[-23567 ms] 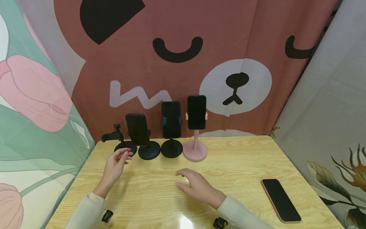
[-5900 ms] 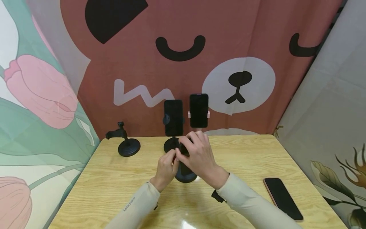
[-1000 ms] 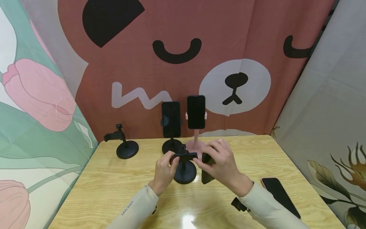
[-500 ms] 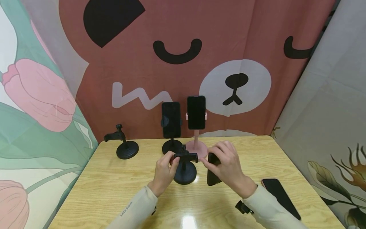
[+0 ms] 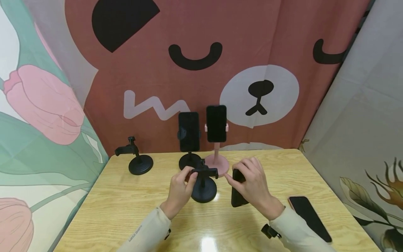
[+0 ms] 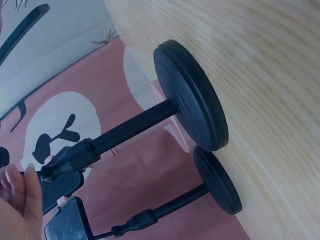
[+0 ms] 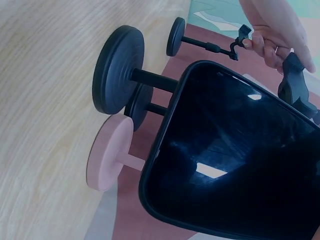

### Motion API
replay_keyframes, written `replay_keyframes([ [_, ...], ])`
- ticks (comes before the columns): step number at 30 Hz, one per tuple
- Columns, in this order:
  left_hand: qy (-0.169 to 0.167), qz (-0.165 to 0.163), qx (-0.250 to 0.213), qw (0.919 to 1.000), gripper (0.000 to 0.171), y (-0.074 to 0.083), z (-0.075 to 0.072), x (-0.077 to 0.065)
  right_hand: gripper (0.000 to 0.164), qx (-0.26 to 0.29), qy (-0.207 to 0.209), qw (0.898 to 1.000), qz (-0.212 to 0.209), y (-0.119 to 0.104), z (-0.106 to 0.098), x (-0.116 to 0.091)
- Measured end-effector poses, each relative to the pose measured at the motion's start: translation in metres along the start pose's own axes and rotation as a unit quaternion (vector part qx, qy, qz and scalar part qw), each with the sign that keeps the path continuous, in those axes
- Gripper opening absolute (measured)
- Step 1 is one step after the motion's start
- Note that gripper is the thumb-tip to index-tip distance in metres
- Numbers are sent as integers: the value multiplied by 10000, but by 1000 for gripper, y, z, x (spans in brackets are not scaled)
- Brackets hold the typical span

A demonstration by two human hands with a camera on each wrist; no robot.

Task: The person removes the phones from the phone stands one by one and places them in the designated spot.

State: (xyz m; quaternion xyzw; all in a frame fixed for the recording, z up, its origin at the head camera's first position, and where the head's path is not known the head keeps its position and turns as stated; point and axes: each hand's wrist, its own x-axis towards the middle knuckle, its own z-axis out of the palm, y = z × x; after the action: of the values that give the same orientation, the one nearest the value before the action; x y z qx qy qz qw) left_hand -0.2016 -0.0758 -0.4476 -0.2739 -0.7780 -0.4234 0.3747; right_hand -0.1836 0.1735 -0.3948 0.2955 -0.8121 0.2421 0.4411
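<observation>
My left hand (image 5: 180,190) pinches the left end of the clamp on a black phone stand (image 5: 204,192), whose round base is on the table. Nothing sits in that clamp. My right hand (image 5: 256,189) grips a black smartphone (image 5: 238,196) just right of the stand, fingers and thumb on its upper part. In the right wrist view the dark screen of this smartphone (image 7: 225,145) fills much of the picture, and the left hand (image 7: 275,37) shows at the clamp behind it. The left wrist view shows the stand's base (image 6: 192,97) and post from the side.
Behind stand another black phone stand (image 5: 185,161) holding a phone (image 5: 189,131) and a pink stand (image 5: 217,163) holding a phone (image 5: 216,122). A third black stand (image 5: 140,164) with a bare clamp is at back left. A pink-edged phone (image 5: 310,218) lies at right.
The black stand has come forward out of the back row since the oldest frame. Its phone has left the clamp and, in my right hand, moved right. My left hand stays at the clamp.
</observation>
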Motion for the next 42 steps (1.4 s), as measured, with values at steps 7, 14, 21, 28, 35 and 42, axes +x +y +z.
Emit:
replay_keyframes([
  [7, -242, -534, -558, 9967, 7, 7, -5, 1, 44, -4, -96, 9999, 118, 3, 1, -7],
  [14, -556, -1296, -1785, 9738, 8, 12, -7, 4, 44, 7, -191, 9996, 192, 6, 2, -14],
  [21, -795, -1726, -2591, 9470, 15, 15, -10, 6, 29, -37, -190, 9996, 182, 8, 5, -20],
  [28, -956, -1802, -3181, 9258, 20, 16, -12, 8, 25, -138, -246, 9994, 190, 9, 5, -21],
  [35, -1172, -2060, -3389, 9105, 23, 17, -15, 7, 29, -277, -281, 9991, 138, 11, 7, -24],
  [42, -1322, -2239, -3633, 8947, 27, 19, -17, 9, 30, -384, -325, 9986, 133, 15, 7, -27],
])
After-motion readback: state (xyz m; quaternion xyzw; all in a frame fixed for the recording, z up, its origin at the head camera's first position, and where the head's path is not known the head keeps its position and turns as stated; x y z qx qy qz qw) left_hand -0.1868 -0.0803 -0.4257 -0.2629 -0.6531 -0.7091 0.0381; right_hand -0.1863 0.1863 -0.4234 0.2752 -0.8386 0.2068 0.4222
